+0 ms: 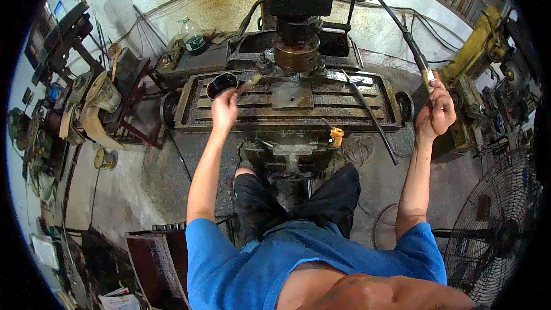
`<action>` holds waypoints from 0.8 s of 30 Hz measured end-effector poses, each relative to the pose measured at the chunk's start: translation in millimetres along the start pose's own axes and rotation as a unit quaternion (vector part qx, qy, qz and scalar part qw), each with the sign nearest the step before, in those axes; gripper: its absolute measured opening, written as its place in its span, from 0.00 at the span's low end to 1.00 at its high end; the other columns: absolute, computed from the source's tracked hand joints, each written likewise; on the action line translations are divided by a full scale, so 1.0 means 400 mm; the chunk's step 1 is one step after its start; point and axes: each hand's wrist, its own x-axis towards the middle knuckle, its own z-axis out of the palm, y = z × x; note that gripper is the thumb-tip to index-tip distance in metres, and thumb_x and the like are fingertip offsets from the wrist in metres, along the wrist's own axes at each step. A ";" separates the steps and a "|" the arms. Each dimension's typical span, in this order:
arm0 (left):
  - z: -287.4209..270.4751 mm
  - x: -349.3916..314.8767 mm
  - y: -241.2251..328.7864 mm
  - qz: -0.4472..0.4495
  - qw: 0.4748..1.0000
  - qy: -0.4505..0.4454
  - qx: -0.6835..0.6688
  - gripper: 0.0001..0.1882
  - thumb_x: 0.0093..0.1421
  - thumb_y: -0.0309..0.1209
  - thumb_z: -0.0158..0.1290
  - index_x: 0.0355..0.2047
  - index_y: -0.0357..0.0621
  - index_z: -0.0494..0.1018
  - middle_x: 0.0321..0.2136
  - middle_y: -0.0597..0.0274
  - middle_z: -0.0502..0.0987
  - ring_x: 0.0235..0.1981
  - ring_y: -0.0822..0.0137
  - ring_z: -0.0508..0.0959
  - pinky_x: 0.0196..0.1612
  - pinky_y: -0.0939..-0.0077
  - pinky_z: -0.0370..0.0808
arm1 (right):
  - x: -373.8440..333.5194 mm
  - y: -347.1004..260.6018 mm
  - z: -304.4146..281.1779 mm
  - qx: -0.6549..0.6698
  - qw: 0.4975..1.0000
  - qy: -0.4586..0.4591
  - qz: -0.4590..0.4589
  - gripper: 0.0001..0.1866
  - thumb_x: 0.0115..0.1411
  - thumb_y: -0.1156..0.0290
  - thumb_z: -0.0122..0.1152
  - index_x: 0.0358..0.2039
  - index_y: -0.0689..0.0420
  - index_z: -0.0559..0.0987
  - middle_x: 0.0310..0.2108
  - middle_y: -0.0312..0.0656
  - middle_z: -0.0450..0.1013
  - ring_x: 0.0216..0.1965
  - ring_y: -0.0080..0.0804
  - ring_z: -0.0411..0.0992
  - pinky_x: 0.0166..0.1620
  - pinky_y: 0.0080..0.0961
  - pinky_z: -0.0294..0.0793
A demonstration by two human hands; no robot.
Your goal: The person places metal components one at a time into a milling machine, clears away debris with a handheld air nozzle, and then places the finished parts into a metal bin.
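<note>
Head view: slotted metal tabletop [212, 113] of a machine, grimy and speckled, taken as landmark for all places below.

Item: brush [251, 82]. Pale, yellowish bristle end, blurred; handle mostly hidden by the hand. Located above the left part of the tabletop, bristles pointing right.

Item: pot [212, 89]. Round, black, glossy dark interior. Located at the tabletop's left part, just beside the brush; whether it rests there or is held, cannot tell.

Item: lever [410, 40]. Long, dark, straight, with a pale end. Slants down from the machine to the right of the tabletop.

Item: plate [284, 100]. Flat, grey, roughly square, small dark spot near its middle. Lies on the middle of the tabletop, below the spindle [295, 51].

Left hand [225, 109]: forearm stretched forward to the tabletop's left part; fingers closed about the brush handle, outline blurred.

Right hand [437, 109]: forearm raised steeply, right of the tabletop; fingers curled around the lever's pale end.
</note>
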 end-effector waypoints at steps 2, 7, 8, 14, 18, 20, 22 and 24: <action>-0.021 0.014 -0.034 0.051 0.990 0.105 0.077 0.11 0.55 0.30 0.47 0.36 0.42 0.74 0.28 0.50 0.76 0.30 0.52 0.77 0.33 0.65 0.72 | -0.004 0.008 -0.009 0.016 1.000 -0.014 -0.005 0.04 0.38 0.77 0.43 0.14 0.58 0.59 0.20 0.44 0.63 0.39 0.44 0.66 0.57 0.56 0.47; -0.043 0.033 -0.063 0.074 0.947 0.061 0.308 0.15 0.54 0.33 0.47 0.43 0.51 0.71 0.26 0.52 0.75 0.25 0.51 0.76 0.28 0.59 0.72 | 0.003 0.013 -0.011 0.022 1.000 -0.013 -0.011 0.03 0.37 0.78 0.41 0.14 0.58 0.59 0.21 0.44 0.63 0.40 0.44 0.66 0.57 0.56 0.48; -0.043 0.028 -0.070 0.075 0.945 0.023 0.318 0.16 0.54 0.34 0.48 0.44 0.51 0.70 0.26 0.51 0.75 0.25 0.50 0.76 0.27 0.59 0.72 | 0.010 0.010 -0.010 0.016 1.000 -0.011 -0.014 0.03 0.36 0.77 0.42 0.14 0.58 0.59 0.21 0.44 0.63 0.39 0.44 0.66 0.56 0.56 0.49; -0.079 -0.020 -0.077 0.086 0.943 -0.034 0.320 0.23 0.53 0.41 0.50 0.49 0.52 0.65 0.23 0.50 0.75 0.25 0.51 0.76 0.27 0.59 0.72 | 0.056 -0.010 0.000 0.010 1.000 -0.024 -0.017 0.04 0.35 0.77 0.41 0.15 0.58 0.59 0.22 0.44 0.64 0.39 0.45 0.67 0.56 0.55 0.49; -0.258 -0.107 -0.066 -0.021 0.960 -0.018 0.277 0.25 0.52 0.46 0.50 0.48 0.51 0.66 0.27 0.52 0.76 0.29 0.52 0.76 0.30 0.60 0.71 | 0.077 -0.018 -0.005 0.011 0.999 -0.046 -0.024 0.04 0.35 0.77 0.41 0.15 0.58 0.59 0.22 0.44 0.63 0.41 0.48 0.67 0.56 0.58 0.48; -0.377 -0.191 -0.140 -0.063 0.947 0.015 0.316 0.24 0.52 0.45 0.51 0.48 0.51 0.68 0.27 0.50 0.75 0.30 0.53 0.75 0.32 0.62 0.70 | 0.089 -0.018 -0.020 -0.005 0.998 -0.048 -0.030 0.05 0.38 0.75 0.44 0.15 0.58 0.59 0.22 0.45 0.63 0.41 0.49 0.67 0.56 0.58 0.46; -0.537 -0.321 -0.223 -0.157 0.933 0.036 0.322 0.23 0.53 0.45 0.51 0.46 0.50 0.69 0.23 0.51 0.74 0.27 0.54 0.74 0.32 0.62 0.70 | 0.103 -0.015 -0.024 -0.013 0.998 -0.045 -0.052 0.10 0.43 0.71 0.49 0.15 0.58 0.59 0.21 0.44 0.63 0.40 0.51 0.68 0.55 0.59 0.47; -0.712 -0.489 -0.298 -0.226 0.887 0.071 0.397 0.23 0.53 0.43 0.51 0.46 0.44 0.70 0.33 0.50 0.75 0.35 0.53 0.75 0.37 0.65 0.70 | 0.121 -0.016 -0.005 -0.022 0.995 -0.022 -0.095 0.10 0.43 0.71 0.49 0.15 0.58 0.58 0.21 0.44 0.63 0.38 0.52 0.69 0.55 0.60 0.49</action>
